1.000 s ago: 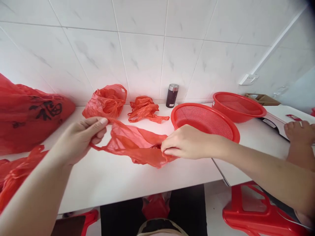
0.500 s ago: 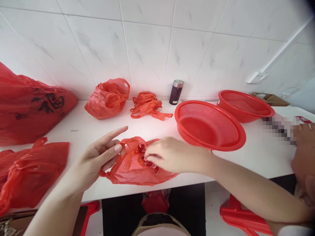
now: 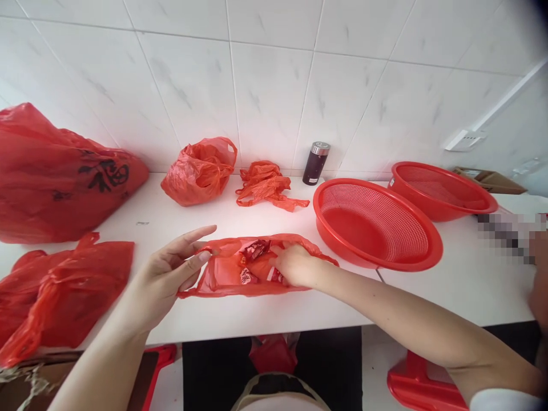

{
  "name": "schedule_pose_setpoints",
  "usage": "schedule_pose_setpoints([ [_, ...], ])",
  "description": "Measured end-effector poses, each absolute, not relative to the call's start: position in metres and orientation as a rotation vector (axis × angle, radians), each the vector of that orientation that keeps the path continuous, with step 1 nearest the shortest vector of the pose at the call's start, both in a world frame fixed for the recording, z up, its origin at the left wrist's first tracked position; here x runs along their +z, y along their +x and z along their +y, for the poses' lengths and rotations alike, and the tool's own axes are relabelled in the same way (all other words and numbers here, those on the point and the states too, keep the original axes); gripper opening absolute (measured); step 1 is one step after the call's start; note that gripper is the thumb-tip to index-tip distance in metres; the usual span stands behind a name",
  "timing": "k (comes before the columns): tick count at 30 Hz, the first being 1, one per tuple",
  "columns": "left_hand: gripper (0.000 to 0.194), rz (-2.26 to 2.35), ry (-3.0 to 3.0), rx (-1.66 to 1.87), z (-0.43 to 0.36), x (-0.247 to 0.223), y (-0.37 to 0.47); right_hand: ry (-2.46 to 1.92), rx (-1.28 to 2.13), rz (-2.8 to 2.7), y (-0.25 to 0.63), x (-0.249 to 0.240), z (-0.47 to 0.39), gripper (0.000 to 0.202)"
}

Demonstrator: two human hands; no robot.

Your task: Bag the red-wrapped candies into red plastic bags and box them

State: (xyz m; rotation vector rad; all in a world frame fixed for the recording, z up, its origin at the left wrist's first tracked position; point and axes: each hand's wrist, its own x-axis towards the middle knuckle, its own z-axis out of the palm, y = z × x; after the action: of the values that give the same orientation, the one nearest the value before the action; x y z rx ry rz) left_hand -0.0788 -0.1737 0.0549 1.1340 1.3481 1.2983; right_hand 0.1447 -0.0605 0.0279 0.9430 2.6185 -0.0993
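An open red plastic bag (image 3: 222, 285) lies near the table's front edge, with several small red packets (image 3: 248, 277) inside. My left hand (image 3: 182, 265) pinches the bag's left rim between thumb and fingers, the index finger stretched out. Inside the right part of the bag is my right hand (image 3: 295, 264), its fingers bent down beside a red packet. Its fingertips are partly hidden, and whether they hold anything does not show.
Two red perforated baskets (image 3: 379, 265) stand at the right, a dark bottle (image 3: 315, 165) by the wall. Other red bags (image 3: 199, 174) sit behind and left. Another person's hand (image 3: 538, 251) is at the far right.
My right hand has moved slightly right and deeper into the bag, whose mouth is now spread wider with more packets showing. The view has shifted a little to the left.
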Motion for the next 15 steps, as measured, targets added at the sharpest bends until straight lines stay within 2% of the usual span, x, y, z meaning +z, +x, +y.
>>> schedule_pose_setpoints([
  [3, 0.041, 1.31, 1.093, 1.347, -0.171, 0.054, -0.077, 0.925, 0.034, 2.576, 0.145, 0.03, -0.061, 0.037],
  [9, 0.042, 1.27, 1.064, 1.381, -0.163, 0.06, -0.071, 1.013, -0.161, 2.81, 0.148, 0.026, -0.054, 0.052],
  [12, 0.056, 1.281, 1.04, 1.435, -0.166, 0.064, -0.073, 1.031, -0.187, 3.018, 0.159, 0.044, -0.052, 0.045],
  [15, 0.08, 1.358, 1.046, 1.376, -0.177, 0.063, -0.077, 1.059, -0.014, 3.165, 0.183, 0.07, -0.056, 0.03],
])
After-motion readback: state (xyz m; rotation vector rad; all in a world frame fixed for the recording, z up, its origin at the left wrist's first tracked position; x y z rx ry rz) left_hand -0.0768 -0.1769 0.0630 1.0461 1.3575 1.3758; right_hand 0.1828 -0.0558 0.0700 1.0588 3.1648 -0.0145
